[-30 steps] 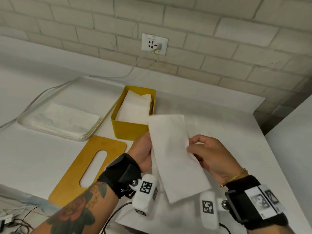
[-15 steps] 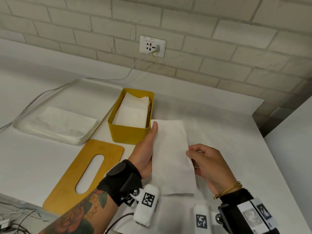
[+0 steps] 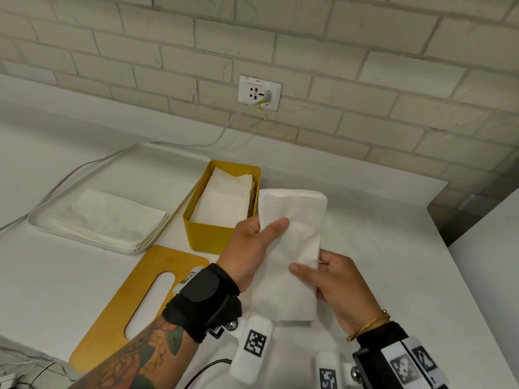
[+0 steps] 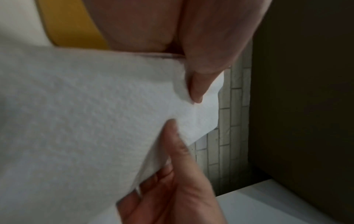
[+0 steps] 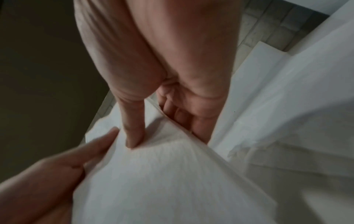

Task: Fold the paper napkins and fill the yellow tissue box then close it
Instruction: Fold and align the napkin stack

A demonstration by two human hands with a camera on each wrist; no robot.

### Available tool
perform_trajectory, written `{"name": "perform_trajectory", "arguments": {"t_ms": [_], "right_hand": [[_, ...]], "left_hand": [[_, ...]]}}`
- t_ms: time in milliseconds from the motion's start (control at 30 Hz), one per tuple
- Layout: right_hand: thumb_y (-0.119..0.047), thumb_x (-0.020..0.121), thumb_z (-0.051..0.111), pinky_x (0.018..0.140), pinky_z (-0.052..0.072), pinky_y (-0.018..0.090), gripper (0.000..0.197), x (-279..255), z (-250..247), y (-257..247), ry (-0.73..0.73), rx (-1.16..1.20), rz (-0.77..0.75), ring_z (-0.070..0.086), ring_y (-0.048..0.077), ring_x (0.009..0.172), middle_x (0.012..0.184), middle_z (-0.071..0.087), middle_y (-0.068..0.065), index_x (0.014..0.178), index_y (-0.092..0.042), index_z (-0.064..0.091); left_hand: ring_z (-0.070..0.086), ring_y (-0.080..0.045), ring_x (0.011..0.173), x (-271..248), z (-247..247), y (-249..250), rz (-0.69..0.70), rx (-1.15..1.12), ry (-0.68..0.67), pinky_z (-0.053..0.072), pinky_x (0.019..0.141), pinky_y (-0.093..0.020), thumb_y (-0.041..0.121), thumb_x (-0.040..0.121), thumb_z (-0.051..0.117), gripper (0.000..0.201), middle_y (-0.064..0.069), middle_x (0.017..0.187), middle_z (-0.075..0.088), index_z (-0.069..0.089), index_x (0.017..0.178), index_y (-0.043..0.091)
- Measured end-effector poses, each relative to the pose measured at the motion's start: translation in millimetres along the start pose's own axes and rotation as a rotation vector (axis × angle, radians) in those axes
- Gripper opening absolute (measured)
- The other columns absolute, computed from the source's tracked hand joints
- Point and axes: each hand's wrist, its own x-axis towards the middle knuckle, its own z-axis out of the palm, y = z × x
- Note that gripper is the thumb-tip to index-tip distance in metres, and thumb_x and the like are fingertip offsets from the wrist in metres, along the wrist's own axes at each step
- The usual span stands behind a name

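Head view: your left hand [image 3: 250, 248] and right hand [image 3: 337, 284] both pinch the folded napkin [image 3: 292, 248] | yellow tissue box [image 3: 213, 234] open beside it, holding napkins

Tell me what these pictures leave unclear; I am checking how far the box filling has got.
- Left hand fingers: head view, hidden behind the folded napkin.
- Depth of the stack in the yellow tissue box: head view, walls hide it.
- Napkin count on the tray: head view, edges too fine.
- Box contents: left wrist view, only a blurred yellow strip past the palm.
- Right hand fingertips: head view, tucked under the napkin.
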Motion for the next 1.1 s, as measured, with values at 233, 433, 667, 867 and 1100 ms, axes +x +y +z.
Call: {"name": "perform_trajectory", "arguments": {"t_ms": [233, 433, 667, 867, 1100], "right_hand": [[-0.009, 0.082, 0.079, 0.089, 0.061, 0.040, 0.033, 6.1, -4.9, -0.8, -0.225, -0.154, 0.119, 0.075, 0.029, 0.096, 0.101, 0.077, 0.018, 0.111, 0.002, 0.069], [-0.020, 0.088, 0.073, 0.082, 0.061, 0.038, 0.024, 46.4, 20.7, -74.0, -0.059, -0.048, -0.198, 0.076, 0.025, 0.091, 0.099, 0.079, 0.009, 0.109, -0.008, 0.071], [-0.015, 0.091, 0.073, 0.065, 0.055, 0.029, 0.008, 122.2, 58.6, -91.9, 0.101, -0.104, -0.228, 0.066, 0.018, 0.071, 0.079, 0.076, 0.003, 0.085, -0.009, 0.073], [-0.019, 0.093, 0.070, 0.078, 0.054, 0.035, 0.020, 174.8, 84.5, -89.7, 0.152, -0.518, -0.262, 0.063, 0.028, 0.076, 0.074, 0.068, 0.011, 0.081, -0.003, 0.071], [-0.030, 0.095, 0.063, 0.100, 0.042, 0.041, 0.023, 194.8, 102.7, -70.0, 0.193, -0.878, -0.243, 0.061, 0.029, 0.106, 0.104, 0.071, 0.001, 0.116, -0.024, 0.054]], "left_hand": [[0.073, -0.027, 0.092, 19.5, -27.3, 33.7, 0.005, 0.043, 0.084, 0.060, 0.084, -0.040, 0.019, 0.097, 0.064, 0.015, -0.011, 0.104, 0.077, 0.073, 0.105, 0.010], [0.072, -0.035, 0.105, 22.8, -43.3, 54.7, -0.083, 0.067, -0.008, 0.058, 0.094, -0.049, 0.023, 0.098, 0.063, 0.029, -0.015, 0.114, 0.075, 0.067, 0.122, 0.006], [0.074, -0.019, 0.100, 8.7, -76.7, 56.0, -0.018, 0.246, 0.083, 0.061, 0.080, -0.031, 0.008, 0.080, 0.084, 0.064, 0.001, 0.112, 0.077, 0.054, 0.135, 0.022], [0.069, -0.010, 0.069, 10.0, -105.9, 60.3, 0.106, 0.747, 0.367, 0.053, 0.062, -0.015, 0.026, 0.091, 0.075, 0.055, 0.004, 0.092, 0.072, 0.046, 0.134, 0.043], [0.059, -0.013, 0.087, 23.3, -109.9, 50.9, 0.031, 1.350, 0.348, 0.051, 0.082, -0.033, 0.041, 0.099, 0.058, 0.021, 0.008, 0.091, 0.064, 0.062, 0.119, 0.038]]}}
